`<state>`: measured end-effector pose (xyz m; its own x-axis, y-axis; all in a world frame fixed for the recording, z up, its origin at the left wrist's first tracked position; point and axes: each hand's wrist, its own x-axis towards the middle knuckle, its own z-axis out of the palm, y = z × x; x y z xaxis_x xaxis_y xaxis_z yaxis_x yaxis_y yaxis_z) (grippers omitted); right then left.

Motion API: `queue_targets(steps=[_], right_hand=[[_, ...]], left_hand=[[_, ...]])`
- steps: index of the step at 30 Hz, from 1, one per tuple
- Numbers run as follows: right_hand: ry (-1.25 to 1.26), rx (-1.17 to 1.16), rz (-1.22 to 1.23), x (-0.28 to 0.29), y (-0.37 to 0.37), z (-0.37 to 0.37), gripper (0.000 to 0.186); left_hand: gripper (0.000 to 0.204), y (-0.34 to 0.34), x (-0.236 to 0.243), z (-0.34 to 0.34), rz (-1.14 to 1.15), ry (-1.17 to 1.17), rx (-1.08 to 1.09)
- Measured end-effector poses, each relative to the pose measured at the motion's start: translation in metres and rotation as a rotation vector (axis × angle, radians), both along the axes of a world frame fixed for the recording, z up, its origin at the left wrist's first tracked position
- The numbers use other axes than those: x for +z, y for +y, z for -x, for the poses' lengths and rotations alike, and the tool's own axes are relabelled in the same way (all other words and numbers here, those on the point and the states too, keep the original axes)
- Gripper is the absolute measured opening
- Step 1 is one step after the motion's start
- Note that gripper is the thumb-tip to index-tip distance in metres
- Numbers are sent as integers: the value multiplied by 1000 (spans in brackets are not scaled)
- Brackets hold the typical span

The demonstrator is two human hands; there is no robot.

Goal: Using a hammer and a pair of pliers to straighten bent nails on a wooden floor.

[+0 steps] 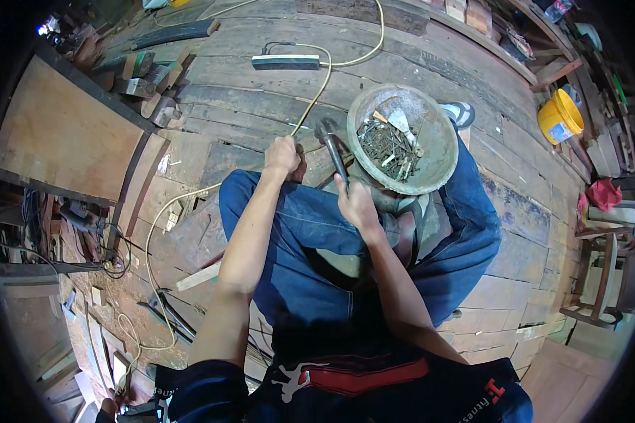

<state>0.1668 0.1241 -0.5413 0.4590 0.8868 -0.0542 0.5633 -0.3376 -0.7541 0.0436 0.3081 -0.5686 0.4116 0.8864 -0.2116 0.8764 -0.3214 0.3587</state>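
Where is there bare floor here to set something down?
Mostly bare floorboards lie between the basin and the yellow bucket, right of the sandal, and between the right knee and the wooden frame at far right. It is crowded beside the left hand, where the hammer in the right hand reaches, and farther left, among piled wood blocks.

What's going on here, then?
A person sits with bent legs, gripping a hammer by its handle in the right hand. The left hand is curled just left of the hammer's head; whether it holds anything is hidden. A round basin with a pile of nails stands to the hammer's right.
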Motion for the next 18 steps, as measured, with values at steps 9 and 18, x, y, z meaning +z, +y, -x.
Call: queue_targets(steps=[9,18], right_hand=[[30,-32,110,4,2,2,49],[18,10,118,4,0,-1,49]], left_hand=[[18,1,-1,1,38,-54,-3],[11,4,-21,1,-77,-82,39]])
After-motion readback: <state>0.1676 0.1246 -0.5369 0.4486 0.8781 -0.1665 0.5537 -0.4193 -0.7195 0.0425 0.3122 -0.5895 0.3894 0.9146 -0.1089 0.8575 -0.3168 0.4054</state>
